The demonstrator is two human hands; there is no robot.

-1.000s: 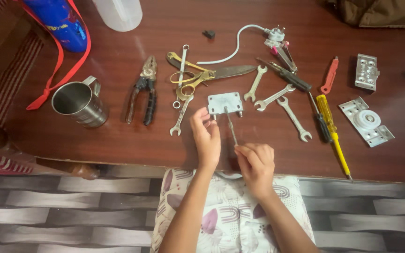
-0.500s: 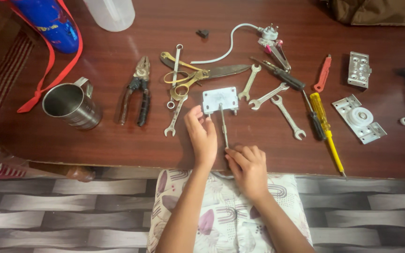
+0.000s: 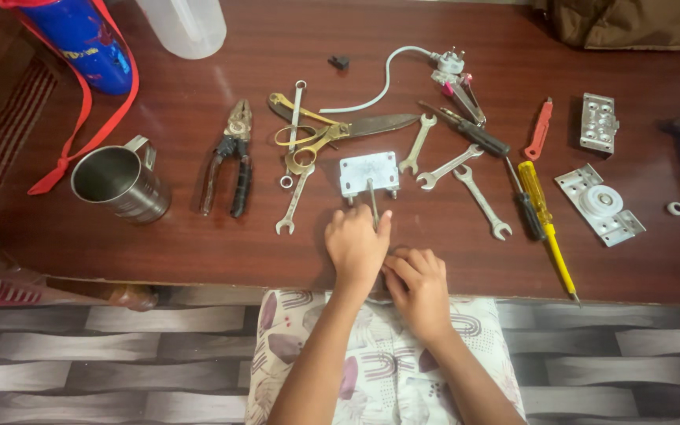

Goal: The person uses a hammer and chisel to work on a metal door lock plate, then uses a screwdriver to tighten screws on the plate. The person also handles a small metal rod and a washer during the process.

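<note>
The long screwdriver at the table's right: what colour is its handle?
Yellow handle on the screwdriver, shown in the head view.

A dull grey metal plate [image 3: 369,173] is seen just beyond the left hand [image 3: 356,245]; polished reddish wood of the table [image 3: 198,252] is seen beneath, and glossy steel in the mug [image 3: 120,185] far left.

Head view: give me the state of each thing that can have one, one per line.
Left hand: fingers closed round the screwdriver shaft.
Right hand: closed on the screwdriver's near end, handle hidden.
Screwdriver: tip on the plate, shaft running back to the hands.
Grey switch plate: flat on the table, screws at its near edge.
Pliers: handles slightly apart, lying flat.
Scissors: blades closed.
Steel mug: upright, looks empty.
</note>
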